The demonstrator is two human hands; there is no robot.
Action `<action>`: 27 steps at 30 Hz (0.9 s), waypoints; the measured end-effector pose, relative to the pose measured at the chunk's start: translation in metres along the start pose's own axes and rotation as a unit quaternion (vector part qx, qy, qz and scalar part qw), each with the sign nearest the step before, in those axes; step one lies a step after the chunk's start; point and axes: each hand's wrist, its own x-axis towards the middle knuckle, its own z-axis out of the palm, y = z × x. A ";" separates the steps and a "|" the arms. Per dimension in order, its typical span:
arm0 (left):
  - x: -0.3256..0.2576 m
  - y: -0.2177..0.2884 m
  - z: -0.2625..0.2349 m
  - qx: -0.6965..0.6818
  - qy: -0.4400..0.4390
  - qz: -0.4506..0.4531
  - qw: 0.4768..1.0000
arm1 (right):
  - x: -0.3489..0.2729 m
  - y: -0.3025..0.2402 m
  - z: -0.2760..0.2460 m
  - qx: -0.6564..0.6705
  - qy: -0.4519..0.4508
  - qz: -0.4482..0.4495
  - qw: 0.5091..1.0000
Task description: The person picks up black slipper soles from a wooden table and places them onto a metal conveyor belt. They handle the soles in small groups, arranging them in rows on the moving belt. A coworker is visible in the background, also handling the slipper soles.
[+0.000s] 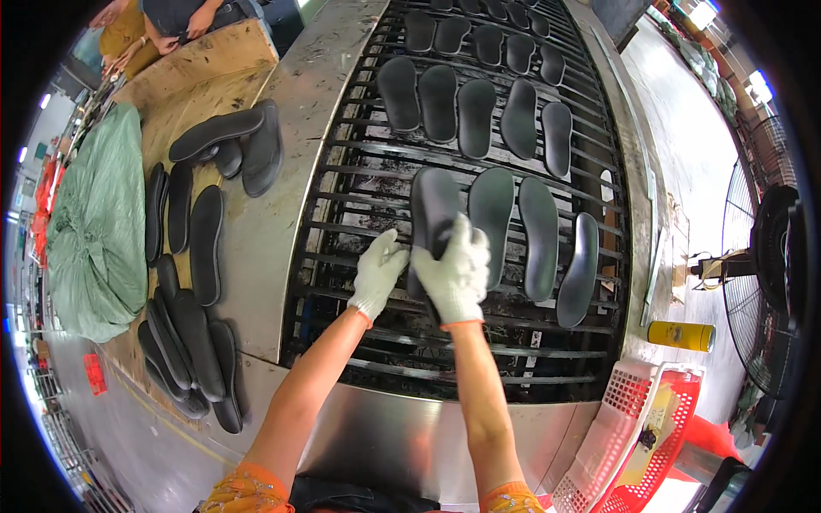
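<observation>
Black shoe insoles lie in rows across a conveyor of dark metal bars (376, 329). My right hand (457, 269), in a white knit glove, grips a black insole (434, 201) at the left end of the nearest row. Its fingers lie over the lower part of the insole, and the thumb is at its left side. My left hand (379, 272), gloved the same way, hovers above the bars just left of that insole. Its fingers are loosely bent and apart, with nothing seen in them. Right of my right hand lie another insole (492, 205), a third (539, 239) and a narrow tilted one (579, 272).
Loose insoles (205, 244) are piled on a wooden table (184, 98) at left, beside a green sack (98, 231). At right are a yellow can (682, 335), plastic baskets (629, 427) and a black fan (774, 256). Another person's hands (203, 19) appear at upper left.
</observation>
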 end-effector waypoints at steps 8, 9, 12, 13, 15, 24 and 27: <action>-0.102 -0.004 -0.111 0.037 0.056 -0.012 0.998 | 0.008 -0.099 0.076 -0.062 -0.015 -0.042 0.997; -0.114 0.003 -0.123 0.064 0.074 -0.015 0.995 | 0.009 -0.102 0.081 -0.101 -0.032 -0.045 0.993; -0.150 0.014 -0.170 0.081 0.136 -0.047 0.986 | -0.006 -0.106 0.096 -0.149 -0.023 -0.116 0.982; -0.161 0.005 -0.187 0.068 0.157 -0.036 0.985 | -0.016 -0.112 0.094 -0.140 -0.020 -0.138 0.980; -0.180 0.011 -0.217 0.120 0.180 0.015 0.976 | -0.032 -0.106 0.107 -0.113 0.061 -0.182 0.975; -0.242 0.061 -0.363 0.395 0.452 0.112 0.792 | -0.211 -0.146 0.145 0.130 -0.305 -0.201 0.922; -0.240 0.053 -0.406 0.463 0.451 -0.054 0.761 | -0.265 -0.193 0.133 0.129 -0.433 -0.048 0.891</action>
